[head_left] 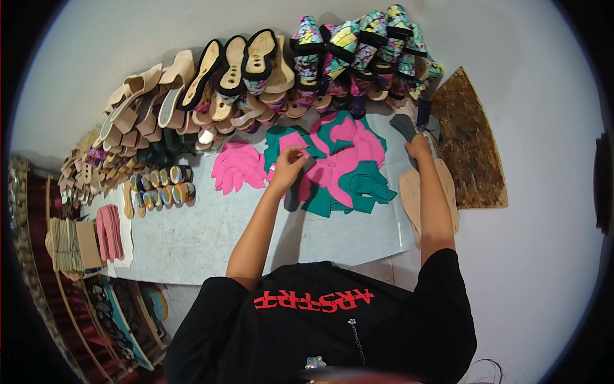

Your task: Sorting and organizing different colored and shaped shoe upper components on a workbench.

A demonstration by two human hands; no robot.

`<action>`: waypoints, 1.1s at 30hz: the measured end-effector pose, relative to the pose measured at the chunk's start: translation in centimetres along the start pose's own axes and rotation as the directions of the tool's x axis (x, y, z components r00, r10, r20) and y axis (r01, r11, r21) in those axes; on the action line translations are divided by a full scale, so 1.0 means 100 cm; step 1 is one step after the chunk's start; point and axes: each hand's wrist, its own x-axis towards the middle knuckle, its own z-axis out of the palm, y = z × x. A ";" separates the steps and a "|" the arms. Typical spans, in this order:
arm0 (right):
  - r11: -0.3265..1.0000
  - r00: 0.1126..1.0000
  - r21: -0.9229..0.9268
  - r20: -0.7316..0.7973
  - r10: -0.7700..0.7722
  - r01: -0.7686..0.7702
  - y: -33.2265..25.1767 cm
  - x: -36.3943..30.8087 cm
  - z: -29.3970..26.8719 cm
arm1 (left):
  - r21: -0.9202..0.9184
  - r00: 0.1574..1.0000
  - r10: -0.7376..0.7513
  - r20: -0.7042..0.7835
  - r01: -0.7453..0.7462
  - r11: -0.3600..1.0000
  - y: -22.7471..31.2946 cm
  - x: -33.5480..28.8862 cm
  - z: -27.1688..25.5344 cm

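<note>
Currently, a pile of cut pink and green pieces [345, 163] is spread on the table [192, 237], directly under and to the right of the left hand [290, 168]. The left hand is held over the pile's near-left part, its thumb and fingers drawn narrowly together; whether anything is pinched between them cannot be told. Just below that hand, at the pile's near edge, a dark grey strip [291, 200] can be seen. To the right of the pile, a dark grey sole-shaped piece [402, 126] is touched at its near end by the right hand [419, 148], whose fingers are curled; whether it is gripped cannot be made out. Nearer than that hand and right of the pile, beige soles [409, 195] are partly covered by the right forearm. Farther right of the pile, a brown, stained board [470, 147] is placed. Behind the pile, wedge sandals with multicoloured patterned heels [344, 45] are stacked, and beige sandals [176, 86] are heaped behind it to the left. On the near side of the pile, bold red lettering is printed across a black shirt [320, 333].
</note>
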 end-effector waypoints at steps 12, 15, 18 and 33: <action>0.946 0.906 -0.033 -0.279 -0.319 0.323 -0.077 -0.090 0.000 | 0.275 0.977 -0.113 -0.179 0.160 0.948 -0.027 -0.060 -0.046; 0.767 0.839 0.348 -0.152 -0.522 0.539 -0.111 -0.137 0.039 | 0.587 0.959 -0.031 -0.280 0.197 0.785 -0.024 -0.075 -0.018; 0.662 0.761 0.518 0.031 -0.647 0.542 -0.146 -0.183 0.081 | 0.705 0.946 0.060 -0.319 0.195 0.682 -0.031 -0.080 -0.014; 0.630 0.917 0.701 -0.087 -0.389 0.334 -0.146 -0.235 0.076 | 0.434 0.939 0.340 0.039 -0.323 0.841 0.004 -0.094 0.031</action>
